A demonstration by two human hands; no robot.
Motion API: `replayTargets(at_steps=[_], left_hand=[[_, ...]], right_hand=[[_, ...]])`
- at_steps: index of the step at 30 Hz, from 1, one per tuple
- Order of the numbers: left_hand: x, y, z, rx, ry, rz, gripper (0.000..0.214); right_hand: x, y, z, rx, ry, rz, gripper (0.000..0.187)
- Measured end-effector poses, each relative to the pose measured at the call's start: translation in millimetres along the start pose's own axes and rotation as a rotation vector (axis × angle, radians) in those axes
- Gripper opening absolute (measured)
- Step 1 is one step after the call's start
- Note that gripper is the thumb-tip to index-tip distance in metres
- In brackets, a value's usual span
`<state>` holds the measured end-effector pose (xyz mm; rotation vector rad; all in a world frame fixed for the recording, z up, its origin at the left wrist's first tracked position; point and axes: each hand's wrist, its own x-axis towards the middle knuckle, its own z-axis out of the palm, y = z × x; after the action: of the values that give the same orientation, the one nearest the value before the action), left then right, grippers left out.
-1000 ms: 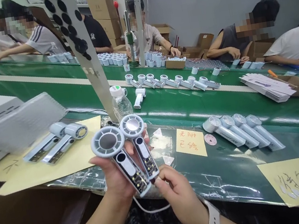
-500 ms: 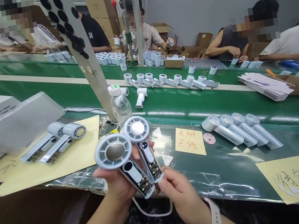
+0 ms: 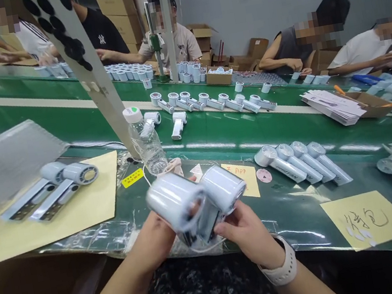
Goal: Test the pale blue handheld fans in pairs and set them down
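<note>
Two pale blue handheld fans are held up in front of me, their cylindrical heads facing up and their handles pointing down toward me. My left hand [image 3: 160, 236] is closed round the left fan [image 3: 174, 196], which is blurred by motion. My right hand [image 3: 246, 234], with a white watch strap at the wrist, grips the right fan [image 3: 225, 187] low down by its handle. The two fans touch or nearly touch each other; parts of both handles are hidden. A white cable [image 3: 213, 247] loops just below them.
Two fans [image 3: 64, 189] lie on yellow paper [image 3: 109, 201] at left. A plastic bottle [image 3: 146, 145] stands behind my hands. Several fans [image 3: 300, 162] lie side by side at right, near a yellow note [image 3: 391, 214]. More fans sit on the green conveyor [image 3: 210, 139]; people work beyond it.
Both fans have been tipped over, so their heads' cylindrical sides show instead of the grilles and lit handle panels. My right hand has moved slightly right. The view has shifted slightly.
</note>
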<state>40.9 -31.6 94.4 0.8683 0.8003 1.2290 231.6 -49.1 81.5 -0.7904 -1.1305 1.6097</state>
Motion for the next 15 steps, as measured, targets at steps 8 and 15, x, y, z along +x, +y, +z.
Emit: replayTargets(at_steps=[8, 15], left_hand=[[3.4, -10.7, 9.7, -0.137, -0.174, -0.067, 0.046], [3.3, -4.1, 16.8, -0.11, -0.169, -0.059, 0.046]], right_hand=[[-3.9, 0.3, -10.4, 0.149, 0.218, -0.005, 0.03], [-5.1, -7.4, -7.9, 0.194, 0.152, 0.033, 0.03]])
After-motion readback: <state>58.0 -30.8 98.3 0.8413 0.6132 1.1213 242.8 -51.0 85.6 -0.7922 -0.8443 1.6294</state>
